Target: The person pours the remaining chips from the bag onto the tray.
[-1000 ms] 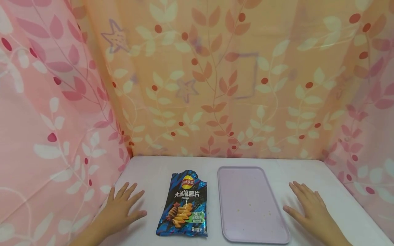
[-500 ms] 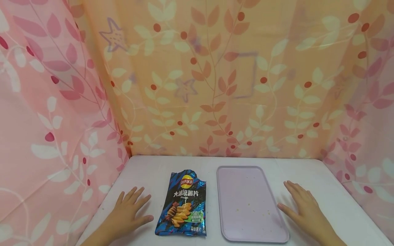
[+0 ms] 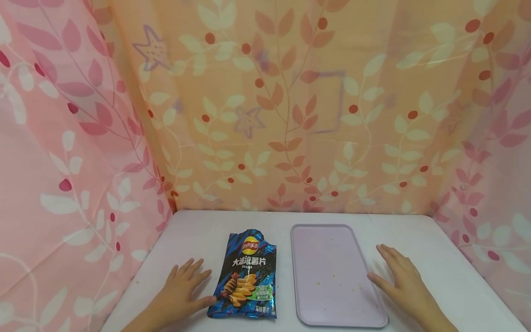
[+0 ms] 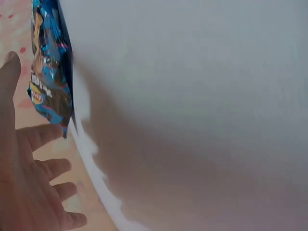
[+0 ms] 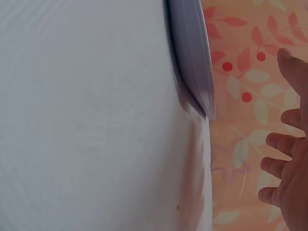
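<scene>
A blue crisp bag [image 3: 246,276] with a torn-open top lies flat on the white table [image 3: 207,230]; it also shows at the upper left in the left wrist view [image 4: 50,67]. To its right lies a pale lilac tray [image 3: 332,272] with a few crumbs on it, seen edge-on in the right wrist view [image 5: 192,53]. My left hand [image 3: 184,290] lies flat with straight, spread fingers, its thumb tip at the bag's lower left edge. My right hand [image 3: 400,283] lies flat, fingers straight, its thumb touching the tray's right rim. Neither hand holds anything.
Pink and orange leaf-print curtains [image 3: 282,106] close in the table on the left, back and right. Bare table top lies behind the bag and tray and to the right of the right hand.
Both hands have slid inward across the table: the left hand rightward up to the bag's edge, the right hand leftward up to the tray's rim. Bag and tray have stayed put.
</scene>
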The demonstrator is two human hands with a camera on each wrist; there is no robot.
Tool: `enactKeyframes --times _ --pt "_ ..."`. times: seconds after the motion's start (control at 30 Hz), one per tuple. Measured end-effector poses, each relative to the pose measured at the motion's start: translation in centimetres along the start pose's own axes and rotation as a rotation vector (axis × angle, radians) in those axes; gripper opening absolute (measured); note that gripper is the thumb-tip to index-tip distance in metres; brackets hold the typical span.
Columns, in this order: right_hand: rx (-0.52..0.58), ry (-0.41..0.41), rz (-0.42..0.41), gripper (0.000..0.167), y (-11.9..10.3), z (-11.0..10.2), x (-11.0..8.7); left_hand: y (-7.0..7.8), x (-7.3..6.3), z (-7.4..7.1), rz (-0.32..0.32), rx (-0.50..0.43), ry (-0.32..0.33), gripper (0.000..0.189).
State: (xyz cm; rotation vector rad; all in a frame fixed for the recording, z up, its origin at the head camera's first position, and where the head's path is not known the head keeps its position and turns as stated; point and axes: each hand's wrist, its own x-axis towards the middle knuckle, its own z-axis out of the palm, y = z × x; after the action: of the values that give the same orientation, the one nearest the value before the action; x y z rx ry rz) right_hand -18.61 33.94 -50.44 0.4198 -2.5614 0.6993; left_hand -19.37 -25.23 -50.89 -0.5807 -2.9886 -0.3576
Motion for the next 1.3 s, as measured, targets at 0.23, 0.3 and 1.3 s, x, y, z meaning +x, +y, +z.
enactKeyframes --times 0.23,0.3,1.3 --pt "-0.002 0.009 0.021 0.074 -0.1 0.4 0.2 1.2 0.2 0.8 -0.075 -0.063 -0.085 0.099" --pt "-0.005 0.005 0.041 0.072 -0.2 0.6 0.2 1.6 0.3 1.0 -0.089 -0.074 -0.099 0.102" --pt "-0.021 -0.204 0.206 0.064 0.9 2.5 -0.7 4.3 1.2 2.8 -0.243 -0.091 -0.110 0.125"
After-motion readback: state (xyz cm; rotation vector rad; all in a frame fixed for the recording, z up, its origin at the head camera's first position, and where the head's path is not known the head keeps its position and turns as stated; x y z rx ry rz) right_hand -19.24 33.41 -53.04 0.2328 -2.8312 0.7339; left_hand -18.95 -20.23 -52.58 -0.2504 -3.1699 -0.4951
